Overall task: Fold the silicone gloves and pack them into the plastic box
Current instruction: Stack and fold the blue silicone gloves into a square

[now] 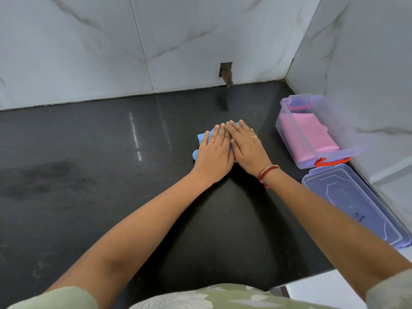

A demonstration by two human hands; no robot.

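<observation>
A blue silicone glove (pixel 201 139) lies folded on the black counter, mostly hidden under both hands. My left hand (pixel 215 150) rests flat on its left part with fingers straight. My right hand (pixel 246 146) lies flat beside it on the right part, fingertips touching those of the left. To the right stands the clear plastic box (pixel 289 128), lid off, with a folded pink glove (pixel 310 136) inside.
The box's clear lid (pixel 354 204) lies flat on the counter in front of the box, near the right edge. Marble walls close the back and the right side. A small hole (pixel 226 72) shows in the back wall.
</observation>
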